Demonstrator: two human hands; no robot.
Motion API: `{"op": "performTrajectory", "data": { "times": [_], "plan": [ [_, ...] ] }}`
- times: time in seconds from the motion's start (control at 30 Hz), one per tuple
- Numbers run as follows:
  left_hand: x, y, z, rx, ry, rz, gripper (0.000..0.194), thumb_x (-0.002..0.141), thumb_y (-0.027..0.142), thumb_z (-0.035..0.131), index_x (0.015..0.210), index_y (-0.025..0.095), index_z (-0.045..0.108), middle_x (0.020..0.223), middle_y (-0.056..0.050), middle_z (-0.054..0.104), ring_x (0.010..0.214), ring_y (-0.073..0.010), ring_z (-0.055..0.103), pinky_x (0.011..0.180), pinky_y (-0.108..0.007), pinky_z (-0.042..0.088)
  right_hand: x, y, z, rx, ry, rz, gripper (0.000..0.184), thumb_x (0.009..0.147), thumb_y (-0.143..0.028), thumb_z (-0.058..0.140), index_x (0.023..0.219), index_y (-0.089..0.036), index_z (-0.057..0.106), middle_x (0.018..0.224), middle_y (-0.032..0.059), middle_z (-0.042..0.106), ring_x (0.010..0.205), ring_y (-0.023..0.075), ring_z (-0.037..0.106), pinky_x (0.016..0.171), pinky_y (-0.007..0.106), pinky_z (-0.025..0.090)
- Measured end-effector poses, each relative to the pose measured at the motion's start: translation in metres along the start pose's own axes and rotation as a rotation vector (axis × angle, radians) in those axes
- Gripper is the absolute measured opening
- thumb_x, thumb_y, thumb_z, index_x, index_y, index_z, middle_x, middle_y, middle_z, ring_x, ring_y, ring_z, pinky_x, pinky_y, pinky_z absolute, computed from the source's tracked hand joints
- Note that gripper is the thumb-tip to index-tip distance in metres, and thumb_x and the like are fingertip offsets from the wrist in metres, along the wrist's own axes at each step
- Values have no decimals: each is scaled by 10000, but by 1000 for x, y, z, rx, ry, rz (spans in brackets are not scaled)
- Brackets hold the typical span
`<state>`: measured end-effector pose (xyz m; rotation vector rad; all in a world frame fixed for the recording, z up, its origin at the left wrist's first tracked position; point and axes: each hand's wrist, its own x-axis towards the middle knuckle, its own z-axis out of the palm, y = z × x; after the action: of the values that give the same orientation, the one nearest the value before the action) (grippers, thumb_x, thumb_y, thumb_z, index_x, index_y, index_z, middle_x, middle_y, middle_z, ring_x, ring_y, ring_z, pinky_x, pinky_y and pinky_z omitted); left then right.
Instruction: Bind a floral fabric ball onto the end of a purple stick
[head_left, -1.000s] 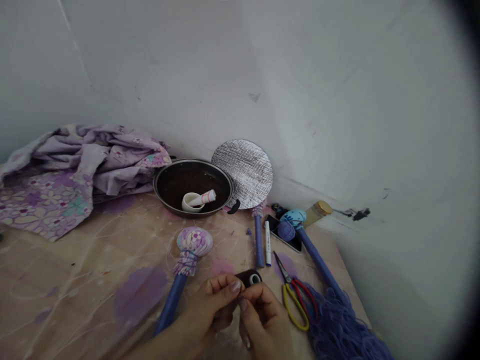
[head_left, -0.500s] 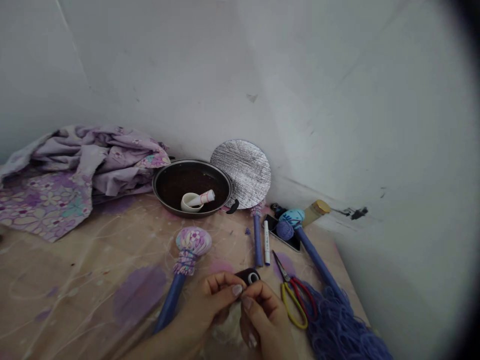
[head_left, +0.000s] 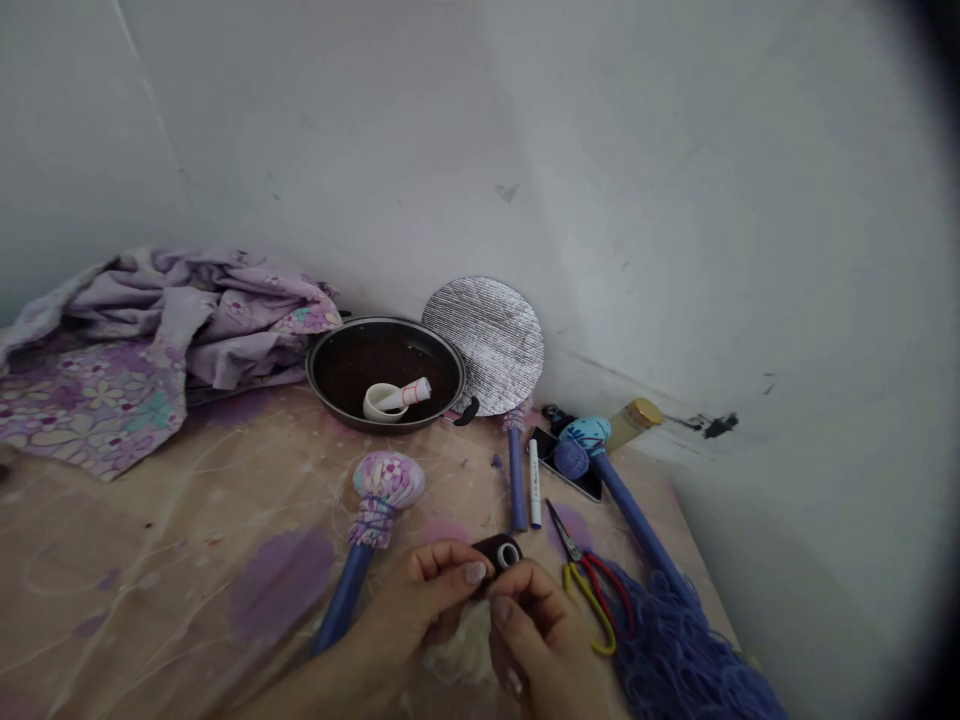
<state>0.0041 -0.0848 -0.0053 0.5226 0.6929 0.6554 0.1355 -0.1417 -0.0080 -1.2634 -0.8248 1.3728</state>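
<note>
My left hand (head_left: 427, 605) and my right hand (head_left: 536, 635) meet at the bottom centre, fingers pinched together over something pale and fluffy (head_left: 465, 650) that I cannot make out. Just beyond the fingertips lies a small black spool (head_left: 501, 552) with a white centre. A blue stick with a floral fabric ball head (head_left: 384, 482) lies to the left of my left hand. Scissors with yellow and red handles (head_left: 589, 590) lie right of my right hand.
A dark pan (head_left: 384, 372) holding a white cup and tube stands by the wall, with a round silver disc (head_left: 486, 345) beside it. Crumpled purple floral cloth (head_left: 142, 340) lies at left. A marker (head_left: 534, 483), blue sticks, a phone and purple yarn (head_left: 675, 660) lie at right.
Both hands have shifted slightly lower and to the right while staying pinched together. Nothing else has moved.
</note>
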Motion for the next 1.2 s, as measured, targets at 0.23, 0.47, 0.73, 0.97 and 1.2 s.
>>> {"op": "performTrajectory", "data": {
  "times": [0.23,0.47,0.73,0.97,1.2],
  "plan": [
    [2,-3,-4,-118,-14,-31,300,600,374,788,705,135,641,413,113,333,373,-5,154,404,-186,80,-2,2,-1,7,-8,2,288,759,-415,673,694,-173,531,430,-105,388,327,29,289,351,148,242],
    [0,-2,-2,-96,-6,-21,279,615,367,779,712,137,654,428,95,387,371,-5,216,414,-193,80,-1,2,3,6,-28,16,292,762,-426,659,700,-173,527,419,-111,378,312,25,279,340,149,239],
    [-1,-1,-1,-76,3,-37,290,595,372,788,700,143,644,435,93,417,372,-9,224,417,-200,76,0,4,3,-1,-12,14,305,757,-438,663,687,-176,522,418,-106,386,314,28,293,342,146,240],
    [0,-4,-2,-76,-9,-37,285,606,368,781,709,141,643,469,81,455,391,-11,261,424,-191,102,-1,6,2,16,-15,11,302,771,-442,654,709,-174,530,417,-110,384,313,25,285,340,141,241],
    [0,-2,-1,-83,-10,-36,289,597,373,785,698,142,644,426,99,399,366,-8,216,410,-197,79,-1,8,3,30,4,-9,289,764,-425,669,705,-174,539,433,-105,393,320,22,293,338,139,244]
  ]
}}
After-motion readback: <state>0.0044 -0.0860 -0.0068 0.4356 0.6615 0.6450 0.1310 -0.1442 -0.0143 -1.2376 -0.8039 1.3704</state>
